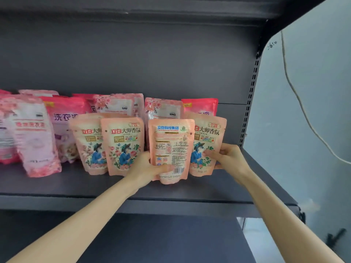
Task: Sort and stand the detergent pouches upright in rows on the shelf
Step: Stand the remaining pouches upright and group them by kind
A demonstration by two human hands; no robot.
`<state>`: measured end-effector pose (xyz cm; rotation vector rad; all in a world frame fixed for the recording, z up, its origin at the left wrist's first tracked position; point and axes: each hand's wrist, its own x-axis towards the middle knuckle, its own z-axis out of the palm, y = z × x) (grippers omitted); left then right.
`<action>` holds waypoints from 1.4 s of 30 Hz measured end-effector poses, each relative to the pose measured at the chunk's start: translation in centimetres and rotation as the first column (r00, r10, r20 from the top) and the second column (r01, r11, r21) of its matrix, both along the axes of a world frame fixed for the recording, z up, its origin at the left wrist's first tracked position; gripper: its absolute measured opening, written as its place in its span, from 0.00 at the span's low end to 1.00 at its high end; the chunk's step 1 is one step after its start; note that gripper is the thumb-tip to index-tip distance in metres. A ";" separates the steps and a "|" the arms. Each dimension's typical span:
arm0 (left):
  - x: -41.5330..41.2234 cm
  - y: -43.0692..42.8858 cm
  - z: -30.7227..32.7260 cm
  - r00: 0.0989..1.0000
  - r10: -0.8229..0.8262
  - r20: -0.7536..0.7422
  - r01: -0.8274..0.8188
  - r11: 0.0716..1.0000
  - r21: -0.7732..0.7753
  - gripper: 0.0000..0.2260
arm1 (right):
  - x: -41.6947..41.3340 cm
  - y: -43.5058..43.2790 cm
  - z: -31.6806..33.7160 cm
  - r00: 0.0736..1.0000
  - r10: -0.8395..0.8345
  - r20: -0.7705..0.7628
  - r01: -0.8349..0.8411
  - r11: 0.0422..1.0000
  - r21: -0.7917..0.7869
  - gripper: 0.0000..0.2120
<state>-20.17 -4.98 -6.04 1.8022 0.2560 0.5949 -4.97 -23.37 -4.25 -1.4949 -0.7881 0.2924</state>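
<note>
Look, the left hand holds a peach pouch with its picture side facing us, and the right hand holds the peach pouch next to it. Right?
Not quite. The head view shows the left hand holding a peach pouch with its back facing us: small print and a barcode. The right hand does hold the neighbouring pouch.

- single head-worn wide-angle view, faces forward into shelf [95, 184], board seen from slightly above
- near: left hand [146, 166], right hand [228, 156] reach pouches [124, 145] mid-frame
</note>
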 end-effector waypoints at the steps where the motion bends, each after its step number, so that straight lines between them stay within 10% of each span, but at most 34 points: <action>1: -1.5 0.8 -0.1 1.000 0.007 -0.005 -0.007 1.000 0.011 0.16 | -1.6 0.9 -0.1 1.000 0.012 -0.007 -0.012 1.000 0.007 0.06; 20: -15.9 14.3 -0.2 0.977 0.200 -0.070 -0.202 0.979 -0.033 0.17 | -14.1 15.5 -0.5 0.984 0.168 -0.053 -0.172 0.980 -0.096 0.07; 30: -16.3 18.4 -0.6 0.988 0.014 -0.153 0.001 0.995 0.099 0.21 | -15.7 17.6 -1.7 0.961 -0.052 0.271 0.153 0.918 -0.366 0.23; 42: -16.3 19.3 -1.3 0.971 0.181 -0.154 -0.119 0.932 0.341 0.24 | -16.8 17.9 -1.5 0.910 -0.138 0.392 0.314 0.845 -0.433 0.25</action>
